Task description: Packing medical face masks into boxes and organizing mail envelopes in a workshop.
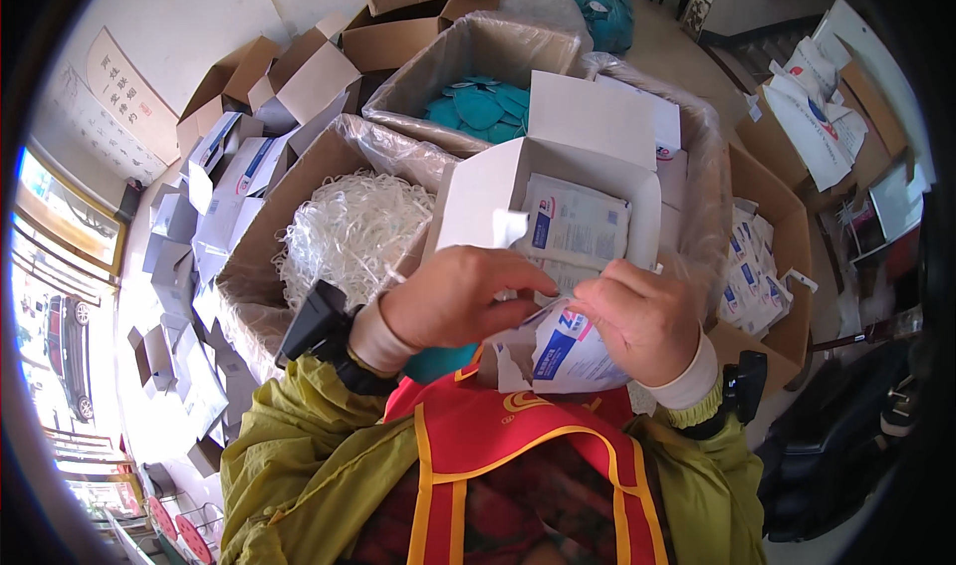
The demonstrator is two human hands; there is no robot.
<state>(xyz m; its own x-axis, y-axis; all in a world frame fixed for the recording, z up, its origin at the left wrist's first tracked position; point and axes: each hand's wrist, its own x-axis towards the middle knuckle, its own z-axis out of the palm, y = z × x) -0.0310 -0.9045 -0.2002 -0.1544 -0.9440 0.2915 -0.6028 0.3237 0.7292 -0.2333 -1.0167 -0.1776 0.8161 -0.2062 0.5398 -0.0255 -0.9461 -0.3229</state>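
Observation:
A white packet with a blue band and pink mark hangs upright in front of my red apron. My right hand pinches its top edge. My left hand has thumb and fingers closed at the same edge, close to the right fingertips. Just beyond both hands stands an open white carton, its flap raised. Similar flat packets lie inside it. The lower end of the carton is hidden behind my hands.
Left of the carton, a plastic-lined box holds white stringy loops. Behind is a box of teal pads. At right, a cardboard box holds more packets. Empty cartons pile at far left.

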